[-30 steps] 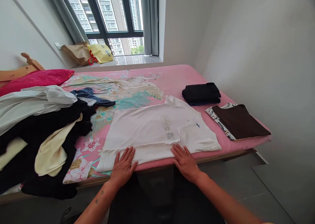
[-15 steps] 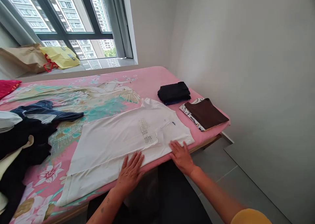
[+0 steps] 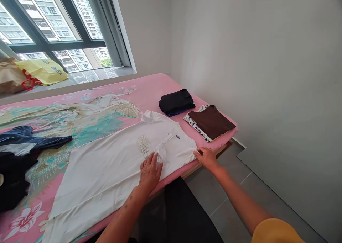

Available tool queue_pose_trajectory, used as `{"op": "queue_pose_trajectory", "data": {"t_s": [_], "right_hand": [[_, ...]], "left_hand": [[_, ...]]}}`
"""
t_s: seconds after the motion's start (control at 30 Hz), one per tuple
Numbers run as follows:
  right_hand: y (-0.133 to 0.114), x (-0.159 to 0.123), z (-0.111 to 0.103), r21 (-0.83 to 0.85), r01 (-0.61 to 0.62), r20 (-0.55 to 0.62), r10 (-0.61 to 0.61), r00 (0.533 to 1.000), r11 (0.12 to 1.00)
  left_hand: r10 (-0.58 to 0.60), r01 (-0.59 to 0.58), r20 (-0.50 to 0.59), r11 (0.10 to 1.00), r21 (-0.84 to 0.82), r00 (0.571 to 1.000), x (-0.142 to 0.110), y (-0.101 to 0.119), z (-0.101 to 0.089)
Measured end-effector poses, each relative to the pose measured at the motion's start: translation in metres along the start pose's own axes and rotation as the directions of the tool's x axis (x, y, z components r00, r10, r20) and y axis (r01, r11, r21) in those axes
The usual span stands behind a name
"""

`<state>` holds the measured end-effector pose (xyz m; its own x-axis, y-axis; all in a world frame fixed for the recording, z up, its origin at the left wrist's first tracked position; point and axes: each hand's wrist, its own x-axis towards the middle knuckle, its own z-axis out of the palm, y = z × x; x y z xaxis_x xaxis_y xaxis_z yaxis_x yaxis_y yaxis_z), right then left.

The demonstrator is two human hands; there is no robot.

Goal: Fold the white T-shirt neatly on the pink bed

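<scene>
A white T-shirt (image 3: 101, 175) with small printed text on it lies spread along the near edge of the bed, partly folded lengthwise. My left hand (image 3: 150, 172) rests on the shirt beside the print, fingers outstretched. At the shirt's right end, my right hand (image 3: 207, 157) pinches the sleeve edge between thumb and fingers. Just beyond this hand lie a folded brown garment (image 3: 215, 122) over a black-and-white patterned one, and a folded black garment (image 3: 176, 101).
A pink flowered sheet (image 3: 149, 84) covers the bed. Dark clothes (image 3: 16, 179) and blue jeans (image 3: 34, 141) lie loose at left. A yellow bag (image 3: 44, 70) and a brown paper bag (image 3: 10, 74) stand on the windowsill. A wall (image 3: 256, 65) rises at right.
My right hand has gone from lying flat on the shirt to gripping its sleeve edge farther right. My left hand has slid up and inward over the shirt. The view has swung right.
</scene>
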<state>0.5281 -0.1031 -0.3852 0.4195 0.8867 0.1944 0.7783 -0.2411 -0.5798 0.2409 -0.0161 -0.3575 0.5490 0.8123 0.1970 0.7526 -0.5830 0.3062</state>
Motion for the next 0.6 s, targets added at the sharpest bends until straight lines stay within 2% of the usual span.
{"op": "queue_pose_trajectory", "data": {"t_s": [0.1,0.17,0.3,0.4,0.47,0.6], "right_hand": [[-0.005,0.004,-0.008,0.103,-0.038,0.081,0.03,0.996,0.994],[-0.007,0.006,-0.013,0.22,-0.07,0.142,0.039,0.989,0.973],[-0.007,0.01,-0.021,0.464,-0.149,0.301,0.003,0.954,0.873],[0.0,0.013,-0.023,0.554,-0.285,0.441,0.015,0.898,0.782],[0.005,0.015,-0.023,0.563,-0.374,0.519,0.037,0.854,0.737],[0.012,0.02,-0.021,0.585,-0.417,0.549,0.039,0.835,0.696]], "left_hand": [[-0.147,0.149,0.161,0.989,0.001,0.976,0.048,0.008,-0.006],[-0.18,0.187,0.289,0.982,0.004,0.94,0.079,0.014,-0.008],[-0.247,0.254,0.369,0.967,0.032,0.896,0.122,0.024,-0.003],[-0.284,0.303,0.428,0.953,0.026,0.858,0.135,0.023,0.002],[-0.248,0.293,0.468,0.956,-0.024,0.848,0.137,0.019,-0.001],[-0.131,0.227,0.44,0.958,-0.173,0.889,0.136,0.01,-0.019]]}}
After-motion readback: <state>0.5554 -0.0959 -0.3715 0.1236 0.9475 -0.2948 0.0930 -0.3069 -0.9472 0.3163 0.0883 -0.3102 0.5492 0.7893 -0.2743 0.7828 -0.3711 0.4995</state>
